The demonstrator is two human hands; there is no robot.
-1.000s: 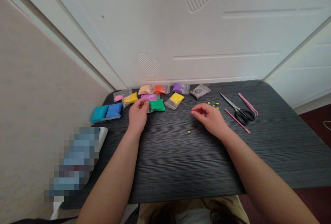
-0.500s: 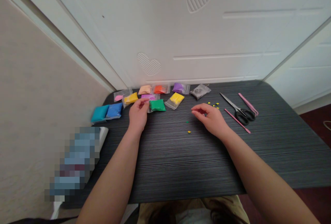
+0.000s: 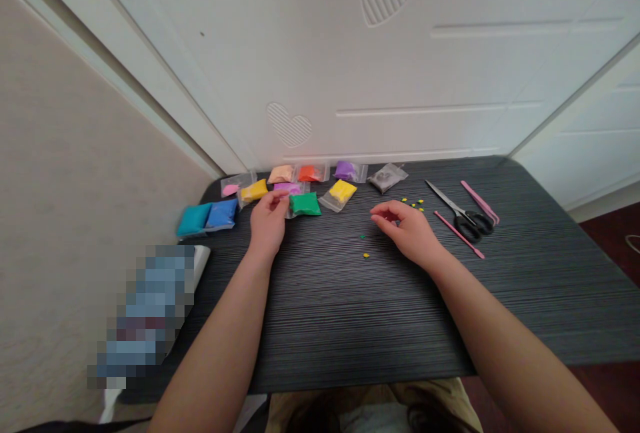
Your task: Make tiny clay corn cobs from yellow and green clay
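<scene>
My left hand (image 3: 269,223) is beside the bag of green clay (image 3: 305,204), at its left edge. Its thumb and fingers are drawn together, and whatever may be between them is hidden. On the table, my right hand (image 3: 407,230) rests with curved fingers and a small gap between thumb and fingertips; I see nothing held there. A tiny green piece (image 3: 363,236) and a small yellow piece (image 3: 366,256) lie to its left. Just beyond it sit several small yellow-and-green pieces (image 3: 413,204). A bag of yellow clay (image 3: 342,190) lies between the hands.
Black-handled scissors (image 3: 469,222), pink tweezers (image 3: 479,201) and a pink stick tool (image 3: 457,233) lie at right. Bags of purple (image 3: 345,170), grey (image 3: 386,178), orange-red (image 3: 308,173) and blue clay (image 3: 221,214) line the dark table (image 3: 350,333). A blurred pack (image 3: 150,313) stands left.
</scene>
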